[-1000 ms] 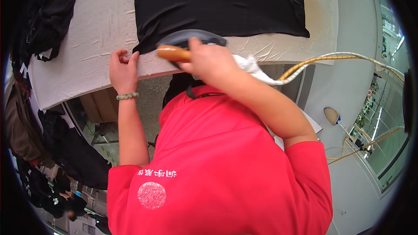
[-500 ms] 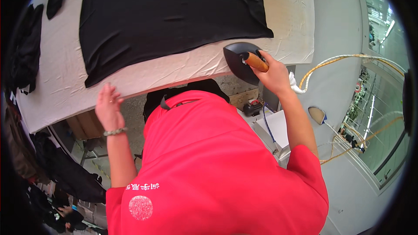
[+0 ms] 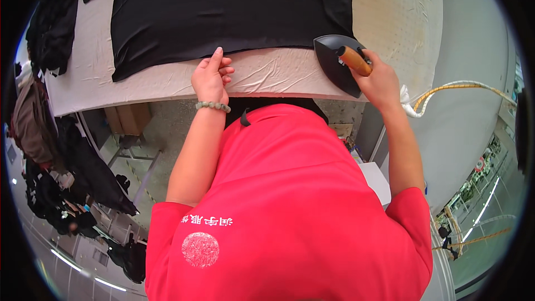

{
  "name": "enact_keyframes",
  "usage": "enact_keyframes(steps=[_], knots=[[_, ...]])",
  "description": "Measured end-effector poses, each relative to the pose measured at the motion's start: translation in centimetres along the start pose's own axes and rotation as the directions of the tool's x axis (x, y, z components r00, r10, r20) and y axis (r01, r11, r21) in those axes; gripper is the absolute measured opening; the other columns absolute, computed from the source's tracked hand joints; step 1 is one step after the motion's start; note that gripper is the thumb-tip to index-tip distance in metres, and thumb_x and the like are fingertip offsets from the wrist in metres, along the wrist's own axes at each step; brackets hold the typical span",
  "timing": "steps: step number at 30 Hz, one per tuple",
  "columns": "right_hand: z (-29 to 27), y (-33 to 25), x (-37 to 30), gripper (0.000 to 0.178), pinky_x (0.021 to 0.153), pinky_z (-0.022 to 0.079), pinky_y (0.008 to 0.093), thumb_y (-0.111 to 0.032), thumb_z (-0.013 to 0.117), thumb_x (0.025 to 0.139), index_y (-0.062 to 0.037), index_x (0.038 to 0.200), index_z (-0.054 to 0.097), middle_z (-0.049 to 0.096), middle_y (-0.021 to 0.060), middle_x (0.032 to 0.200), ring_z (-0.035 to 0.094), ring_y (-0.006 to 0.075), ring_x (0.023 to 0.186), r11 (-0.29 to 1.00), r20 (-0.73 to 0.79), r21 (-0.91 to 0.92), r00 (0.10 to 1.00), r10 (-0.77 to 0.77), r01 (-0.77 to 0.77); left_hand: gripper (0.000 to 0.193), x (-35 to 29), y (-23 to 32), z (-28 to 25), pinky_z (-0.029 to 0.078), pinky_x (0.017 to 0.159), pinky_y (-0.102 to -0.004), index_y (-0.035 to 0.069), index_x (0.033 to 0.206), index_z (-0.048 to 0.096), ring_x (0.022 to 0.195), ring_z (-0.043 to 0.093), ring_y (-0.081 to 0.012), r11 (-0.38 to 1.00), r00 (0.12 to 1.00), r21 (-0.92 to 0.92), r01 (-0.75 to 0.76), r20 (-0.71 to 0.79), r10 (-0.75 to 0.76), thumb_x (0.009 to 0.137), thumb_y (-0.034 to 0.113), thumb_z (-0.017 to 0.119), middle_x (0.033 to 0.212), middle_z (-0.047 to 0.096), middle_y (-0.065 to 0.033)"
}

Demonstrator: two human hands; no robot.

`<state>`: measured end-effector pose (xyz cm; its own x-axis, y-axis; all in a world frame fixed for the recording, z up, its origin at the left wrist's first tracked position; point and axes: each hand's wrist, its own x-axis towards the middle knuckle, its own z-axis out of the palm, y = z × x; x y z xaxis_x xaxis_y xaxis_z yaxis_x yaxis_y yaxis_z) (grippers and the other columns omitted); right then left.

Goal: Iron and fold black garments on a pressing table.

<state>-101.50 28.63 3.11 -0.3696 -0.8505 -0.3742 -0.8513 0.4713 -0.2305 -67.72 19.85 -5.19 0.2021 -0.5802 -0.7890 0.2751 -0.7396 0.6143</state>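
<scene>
A black garment (image 3: 234, 14) lies spread on the pale padded ironing table (image 3: 262, 81), its near hem slightly wavy. My left hand (image 3: 210, 81), with a beaded bracelet at the wrist, is at the middle of that hem. One fingertip reaches the cloth edge while the other fingers curl loosely apart, and nothing shows in them. My right hand (image 3: 382, 81) is wrapped round the wooden handle of a dark iron (image 3: 334, 67). The iron is at the table's near edge, its pointed tip by the hem's right corner. Its underside is hidden.
A white and yellow hose (image 3: 446, 88) runs off to the right from beside my right wrist. Dark garments (image 3: 58, 28) are heaped at the table's left end, and more clothes (image 3: 89, 161) hang below. A cardboard box (image 3: 128, 117) stands under the table.
My left hand has moved right along the hem, from near its left corner to its middle. The iron remains in my right hand by the right corner. The view has shifted.
</scene>
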Motion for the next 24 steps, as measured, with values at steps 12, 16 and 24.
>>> enact_keyframes(steps=[12, 16, 24], knots=[[1.3, -9.1, 0.6, 0.045, 0.078, 0.056, 0.0491, -0.031, 0.072, 0.087, -0.0071, 0.124, 0.062, 0.073, 0.021, 0.091, 0.071, 0.0406, 0.088, 0.971, 0.187, -0.101, 0.963, -0.194, 0.215, 0.029, -0.8, -0.4, 0.5, 0.044, 0.044, -0.0227, 0.006, 0.077, 0.058, 0.049, 0.06, -0.0124, 0.963, 0.962, -0.006, -0.268, -0.047, 0.268, 0.096, 0.022, 0.074, 0.067, 0.068, -0.008], [1.3, -10.7, 0.6, 0.048, 0.078, 0.057, 0.0497, -0.031, 0.072, 0.086, -0.0066, 0.126, 0.061, 0.073, 0.0215, 0.089, 0.071, 0.041, 0.086, 0.958, 0.247, -0.111, 0.941, -0.232, 0.265, 0.029, -0.7, -0.4, 0.7, 0.044, 0.044, -0.0231, 0.006, 0.077, 0.058, 0.049, 0.06, -0.0124, 0.965, 0.963, 0.007, -0.262, -0.067, 0.262, 0.096, 0.022, 0.073, 0.067, 0.068, -0.008], [0.8, -9.9, 0.7, 0.054, 0.079, 0.057, 0.05, -0.034, 0.073, 0.087, -0.0079, 0.132, 0.058, 0.073, 0.0218, 0.094, 0.071, 0.0416, 0.088, 0.977, 0.167, -0.121, 0.974, -0.152, 0.174, 0.026, -1.3, 1.2, -1.8, 0.044, 0.046, -0.0229, 0.005, 0.084, 0.063, 0.05, 0.059, -0.0111, 0.983, 0.989, 0.116, -0.142, -0.01, 0.144, 0.096, 0.025, 0.073, 0.068, 0.067, -0.0056]])
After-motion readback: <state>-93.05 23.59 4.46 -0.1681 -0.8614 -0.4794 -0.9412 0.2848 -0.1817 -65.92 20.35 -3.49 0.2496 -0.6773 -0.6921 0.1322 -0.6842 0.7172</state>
